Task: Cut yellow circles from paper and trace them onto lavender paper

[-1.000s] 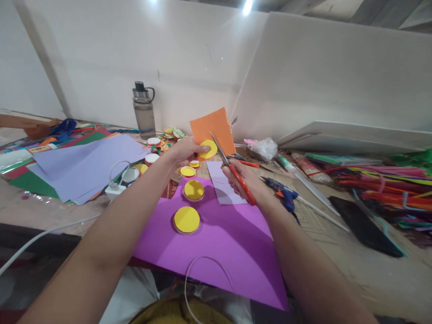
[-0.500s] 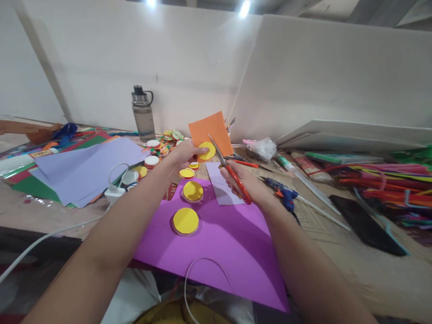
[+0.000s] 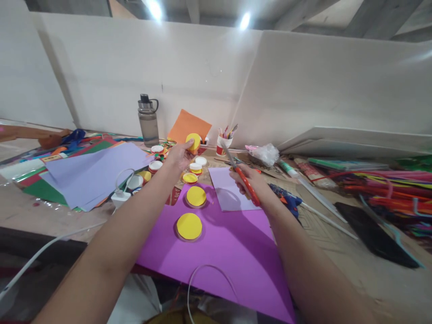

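Observation:
Between its thumb and fingers my left hand (image 3: 183, 156) pinches a yellow paper circle (image 3: 193, 141) laid against an orange paper sheet (image 3: 186, 125). My right hand (image 3: 249, 180) grips red-handled scissors (image 3: 245, 180) by the handles; the blades point up and left, apart from the paper. Below the hands, a purple sheet (image 3: 232, 256) carries two yellow-topped discs, a larger one (image 3: 189, 226) in front and another (image 3: 196, 196) behind. Beside them lies a lilac sheet (image 3: 229, 191), partly under my right hand.
At the back stand a water bottle (image 3: 148, 123) and a paper cup of pens (image 3: 224, 143). Stacked coloured paper (image 3: 91, 173) lies left. A blue glue gun (image 3: 286, 200), a black phone-like slab (image 3: 374, 234) and bundled pipe cleaners (image 3: 398, 184) are on the right. A white cable (image 3: 43, 247) crosses the left edge.
My left hand has moved the orange sheet and yellow circle left, turning them. The scissors have come away from the paper, to the right. The view has tilted up slightly.

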Demonstrator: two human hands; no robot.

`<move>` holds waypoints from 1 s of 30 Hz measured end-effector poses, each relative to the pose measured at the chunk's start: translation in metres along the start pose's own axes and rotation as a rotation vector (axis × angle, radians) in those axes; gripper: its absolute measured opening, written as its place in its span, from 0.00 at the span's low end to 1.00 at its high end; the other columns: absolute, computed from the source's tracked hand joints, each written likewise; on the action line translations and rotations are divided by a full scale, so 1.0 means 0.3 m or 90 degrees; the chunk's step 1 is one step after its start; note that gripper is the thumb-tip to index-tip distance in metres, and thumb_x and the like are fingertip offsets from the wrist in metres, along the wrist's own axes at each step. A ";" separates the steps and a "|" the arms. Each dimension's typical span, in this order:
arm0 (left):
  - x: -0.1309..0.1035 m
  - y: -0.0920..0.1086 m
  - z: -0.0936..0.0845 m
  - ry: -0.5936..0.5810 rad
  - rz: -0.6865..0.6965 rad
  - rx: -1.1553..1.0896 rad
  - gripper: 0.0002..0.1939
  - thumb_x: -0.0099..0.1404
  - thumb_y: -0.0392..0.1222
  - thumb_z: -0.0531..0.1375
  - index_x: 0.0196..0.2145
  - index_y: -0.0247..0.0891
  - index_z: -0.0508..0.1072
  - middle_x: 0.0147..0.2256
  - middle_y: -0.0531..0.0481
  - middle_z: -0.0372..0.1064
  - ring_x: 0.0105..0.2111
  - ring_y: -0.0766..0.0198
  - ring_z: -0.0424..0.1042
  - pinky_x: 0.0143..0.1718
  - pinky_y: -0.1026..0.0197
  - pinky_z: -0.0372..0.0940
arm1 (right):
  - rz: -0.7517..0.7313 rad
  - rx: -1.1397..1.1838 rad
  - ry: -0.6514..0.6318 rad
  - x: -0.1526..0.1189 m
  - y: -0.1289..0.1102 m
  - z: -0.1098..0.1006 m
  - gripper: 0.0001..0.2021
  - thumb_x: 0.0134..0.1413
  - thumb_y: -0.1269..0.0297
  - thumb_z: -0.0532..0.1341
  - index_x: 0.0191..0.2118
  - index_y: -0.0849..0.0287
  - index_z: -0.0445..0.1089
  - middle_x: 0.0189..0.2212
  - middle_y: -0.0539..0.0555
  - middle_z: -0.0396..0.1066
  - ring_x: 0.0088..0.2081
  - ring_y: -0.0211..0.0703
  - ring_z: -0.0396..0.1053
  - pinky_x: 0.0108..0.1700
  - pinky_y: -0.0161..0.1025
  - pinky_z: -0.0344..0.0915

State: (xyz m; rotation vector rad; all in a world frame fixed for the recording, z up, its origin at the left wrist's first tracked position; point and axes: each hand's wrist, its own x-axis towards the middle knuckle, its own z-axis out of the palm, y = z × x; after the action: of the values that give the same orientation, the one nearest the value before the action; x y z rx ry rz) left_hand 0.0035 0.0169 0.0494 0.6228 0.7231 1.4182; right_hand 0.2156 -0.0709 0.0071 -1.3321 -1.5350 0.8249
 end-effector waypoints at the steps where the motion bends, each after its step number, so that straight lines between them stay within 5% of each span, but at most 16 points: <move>1: -0.002 -0.006 0.000 -0.029 0.004 0.019 0.05 0.58 0.27 0.61 0.31 0.32 0.72 0.24 0.50 0.71 0.23 0.70 0.69 0.25 0.67 0.64 | 0.015 0.056 0.036 0.006 0.003 0.001 0.18 0.49 0.46 0.63 0.38 0.56 0.67 0.20 0.44 0.60 0.18 0.32 0.58 0.19 0.31 0.57; 5: -0.023 -0.029 0.004 -0.231 0.030 0.197 0.12 0.50 0.26 0.66 0.34 0.33 0.75 0.29 0.49 0.74 0.29 0.66 0.73 0.31 0.65 0.67 | -0.022 0.237 0.147 0.015 -0.017 -0.005 0.24 0.43 0.50 0.69 0.43 0.52 0.62 0.28 0.45 0.65 0.24 0.34 0.66 0.24 0.32 0.66; 10: -0.073 -0.038 0.025 -0.405 0.091 0.517 0.11 0.49 0.35 0.67 0.33 0.33 0.77 0.31 0.49 0.75 0.31 0.62 0.73 0.35 0.62 0.67 | -0.095 0.334 0.132 0.008 -0.044 0.000 0.26 0.38 0.58 0.72 0.45 0.51 0.62 0.43 0.51 0.71 0.41 0.43 0.74 0.39 0.40 0.74; 14: -0.088 -0.048 0.032 -0.398 0.168 0.658 0.12 0.50 0.38 0.64 0.35 0.33 0.77 0.32 0.49 0.75 0.35 0.60 0.73 0.38 0.61 0.67 | -0.140 0.368 0.130 -0.001 -0.037 0.040 0.28 0.37 0.62 0.73 0.45 0.50 0.61 0.44 0.52 0.73 0.46 0.48 0.75 0.44 0.44 0.74; 18: -0.083 -0.057 0.028 -0.390 0.174 0.717 0.14 0.50 0.39 0.64 0.36 0.33 0.76 0.35 0.48 0.75 0.38 0.58 0.72 0.41 0.60 0.66 | -0.137 0.373 0.140 -0.007 -0.024 0.073 0.29 0.36 0.57 0.73 0.45 0.50 0.60 0.44 0.52 0.74 0.42 0.49 0.76 0.39 0.43 0.76; 25: -0.072 -0.076 0.028 -0.390 0.160 0.625 0.10 0.47 0.35 0.66 0.31 0.35 0.78 0.33 0.47 0.75 0.33 0.60 0.72 0.34 0.64 0.65 | -0.087 0.289 0.140 -0.015 -0.016 0.076 0.28 0.43 0.53 0.68 0.50 0.50 0.59 0.50 0.55 0.72 0.48 0.48 0.74 0.40 0.42 0.74; 30: -0.061 -0.086 0.026 -0.413 0.228 0.645 0.07 0.48 0.35 0.66 0.29 0.38 0.79 0.30 0.48 0.75 0.29 0.61 0.72 0.28 0.65 0.64 | -0.082 0.219 0.114 -0.024 -0.021 0.079 0.32 0.46 0.46 0.65 0.55 0.49 0.56 0.52 0.58 0.70 0.48 0.51 0.73 0.38 0.44 0.73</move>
State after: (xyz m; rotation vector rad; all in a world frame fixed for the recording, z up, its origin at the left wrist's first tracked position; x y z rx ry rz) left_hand 0.0259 -0.0029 0.0364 1.9722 0.7866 0.9698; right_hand 0.1913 -0.0772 0.0030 -1.0167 -1.2584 0.8212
